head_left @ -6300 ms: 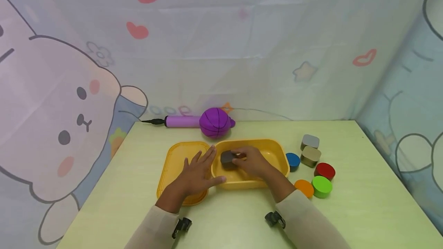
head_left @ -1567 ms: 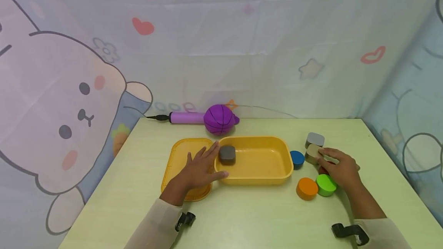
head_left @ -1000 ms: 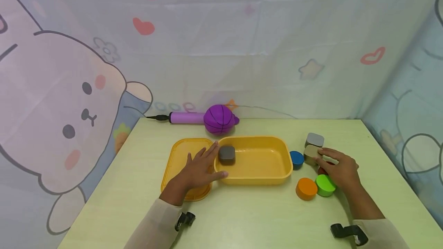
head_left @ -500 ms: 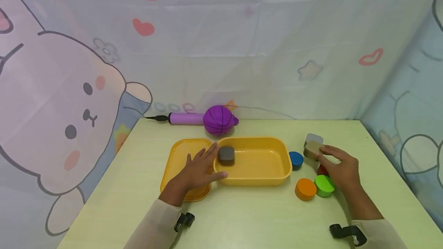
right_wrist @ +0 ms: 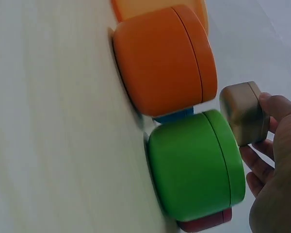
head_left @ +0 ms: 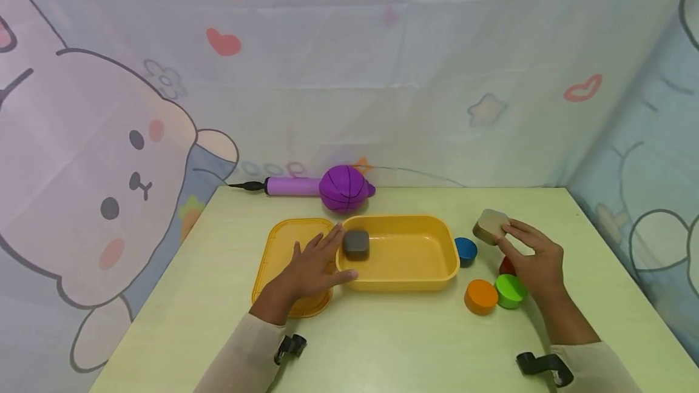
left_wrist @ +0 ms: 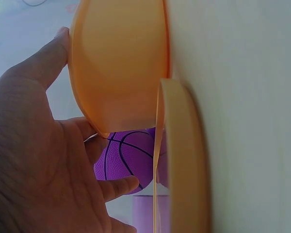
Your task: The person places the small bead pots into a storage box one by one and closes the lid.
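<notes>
My right hand [head_left: 537, 256] pinches a gold square tin with rounded corners [head_left: 491, 226] between thumb and fingers. In the right wrist view the tin is held up off the table, past the green round tin [right_wrist: 194, 165]. It covers the silver tin in the head view. My left hand [head_left: 306, 272], fingers spread, touches the left rim of a yellow rectangular box [head_left: 409, 285], with thumb and fingertips at its edge. Inside the box, at its left end, sits a dark grey square tin [head_left: 357, 244]. Under my left hand lies a yellow lid [head_left: 275, 253].
A blue round tin [head_left: 466, 251] stands against the box's right side. Orange [head_left: 481, 296] and red [head_left: 506, 267] round tins stand near the green one, the red partly behind my right hand. A purple basketball [head_left: 344, 189] and a lilac hand pump [head_left: 292, 186] lie at the back.
The grey tin was set down in the box and my right hand moved right to the gold tin. It has since lifted that tin, moving it up over the silver one. My left hand stayed put.
</notes>
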Demonstrator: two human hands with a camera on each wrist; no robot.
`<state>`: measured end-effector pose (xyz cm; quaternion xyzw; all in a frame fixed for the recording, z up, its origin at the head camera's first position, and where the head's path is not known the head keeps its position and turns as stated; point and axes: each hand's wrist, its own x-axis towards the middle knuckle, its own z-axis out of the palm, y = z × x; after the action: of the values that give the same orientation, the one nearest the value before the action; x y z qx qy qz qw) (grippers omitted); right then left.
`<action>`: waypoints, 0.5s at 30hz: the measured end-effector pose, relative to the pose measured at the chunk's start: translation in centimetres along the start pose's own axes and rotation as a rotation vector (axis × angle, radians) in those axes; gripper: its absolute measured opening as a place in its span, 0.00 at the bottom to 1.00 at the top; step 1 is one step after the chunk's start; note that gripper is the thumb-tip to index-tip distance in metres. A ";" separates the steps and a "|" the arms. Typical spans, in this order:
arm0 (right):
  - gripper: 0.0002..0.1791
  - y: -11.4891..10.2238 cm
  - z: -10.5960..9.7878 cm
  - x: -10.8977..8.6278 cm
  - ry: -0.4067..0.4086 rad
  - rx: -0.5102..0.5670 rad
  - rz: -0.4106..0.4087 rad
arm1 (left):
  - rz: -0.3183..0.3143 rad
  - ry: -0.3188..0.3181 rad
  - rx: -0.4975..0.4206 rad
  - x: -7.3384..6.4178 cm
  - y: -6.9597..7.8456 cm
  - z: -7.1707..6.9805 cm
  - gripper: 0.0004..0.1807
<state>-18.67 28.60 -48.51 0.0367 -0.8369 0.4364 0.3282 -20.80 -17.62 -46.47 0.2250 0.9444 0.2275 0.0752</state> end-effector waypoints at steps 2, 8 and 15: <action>0.20 -0.3 0.3 0.0 -0.003 0.016 -0.027 | 0.004 0.000 -0.002 0.1 -0.1 0.1 0.56; 0.22 -1.2 1.7 -0.1 -0.019 0.128 -0.147 | -0.001 0.003 -0.002 -0.1 -0.1 0.0 0.56; 0.23 -2.4 3.6 -0.2 0.015 0.212 -0.293 | 0.005 0.006 -0.008 -0.1 0.0 -0.1 0.56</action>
<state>-19.56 24.36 -48.38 0.1895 -0.7694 0.4698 0.3891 -20.70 -17.71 -46.42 0.2266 0.9432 0.2319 0.0727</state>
